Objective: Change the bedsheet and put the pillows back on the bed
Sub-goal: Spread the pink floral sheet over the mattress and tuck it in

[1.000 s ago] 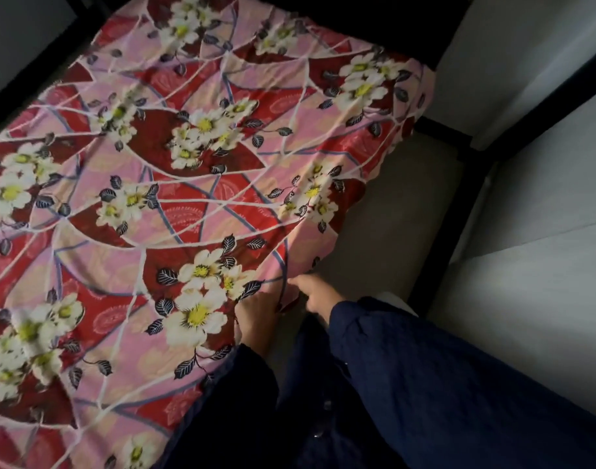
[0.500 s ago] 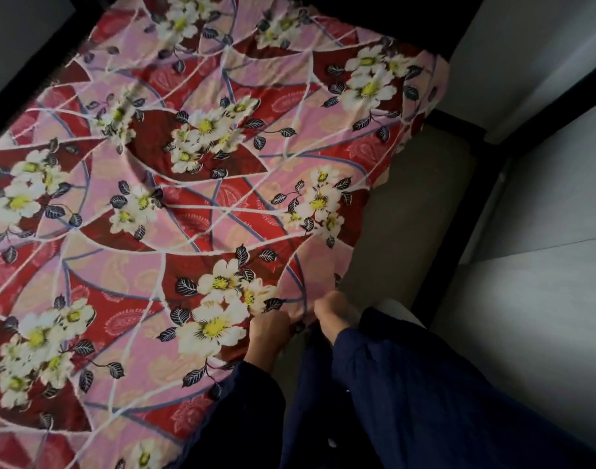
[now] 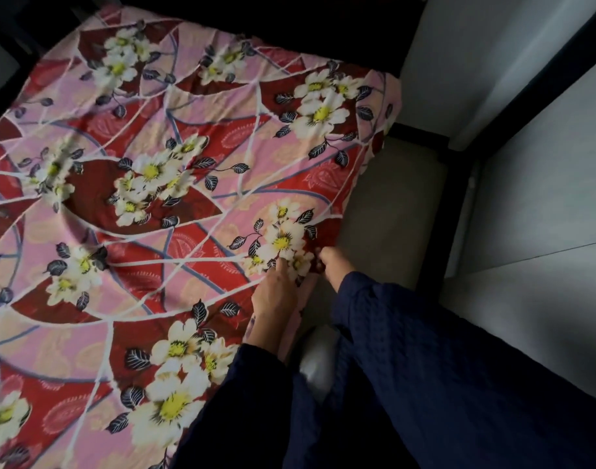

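Two hands: both are held at the right edge of the bedsheet (image 3: pixel 188 198), reached forward out of dark blue sleeves (image 3: pixel 425 367).
Left pose: the left hand (image 3: pixel 276 296) is laid back-up on the cloth, with the wrist nearest the camera and the fingers (image 3: pixel 283 269) pointed away up the bed.
Left fingers: they are kept straight and close together, pressed flat onto a white flower of the print; the thumb is hidden.
Right pose: the right hand (image 3: pixel 337 265) is held just beside the left one, off the side of the cloth and over bare bedding, with the knuckles turned upward.
Right fingers: they are curled, and the sheet's dark red edge is pinched in them (image 3: pixel 322 260).
Sheet: the red and pink floral cloth is spread over most of the bed, wrinkled in places, with its far right corner hung over the mattress end.
Sheet and fingers: the edge runs between the two hands, under the left fingertips and into the right pinch.
Mattress: a bare beige strip of mattress (image 3: pixel 391 214) is left uncovered to the right of the sheet.
Frame: a black bed frame (image 3: pixel 458 184) is seen along that strip, against pale walls.
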